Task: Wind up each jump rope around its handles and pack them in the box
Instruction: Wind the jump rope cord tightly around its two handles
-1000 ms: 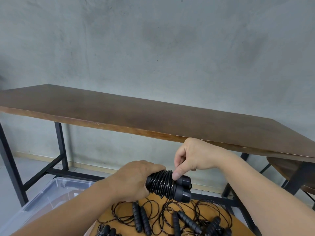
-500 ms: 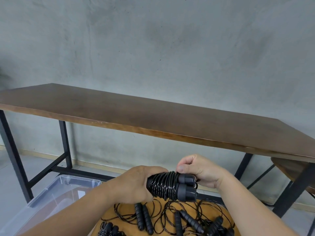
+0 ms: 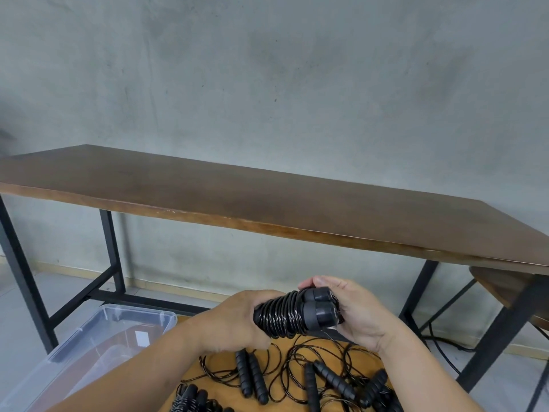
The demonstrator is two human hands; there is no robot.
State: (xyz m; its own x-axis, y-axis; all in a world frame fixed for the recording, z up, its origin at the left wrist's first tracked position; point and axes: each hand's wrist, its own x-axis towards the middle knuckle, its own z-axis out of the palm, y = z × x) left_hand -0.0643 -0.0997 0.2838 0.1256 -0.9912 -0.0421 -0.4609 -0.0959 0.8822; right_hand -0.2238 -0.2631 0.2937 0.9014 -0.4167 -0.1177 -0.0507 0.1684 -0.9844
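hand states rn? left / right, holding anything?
Left hand: closed around the wound jump rope, gripping its handle end.
Right hand: fingers curled round the same rope's cap end.

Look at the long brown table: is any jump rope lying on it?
No. The table shows only bare wood; the wound rope is in both hands, and loose ropes lie on a lower surface.

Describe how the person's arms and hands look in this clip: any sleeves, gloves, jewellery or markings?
Both hands, left and right, are bare, with no gloves. No rings, watch or wristband show on the fingers or wrists in view. Both forearms are bare too, with no sleeve visible up to the bottom edge of the picture. No tattoos, tape or other markings can be seen.
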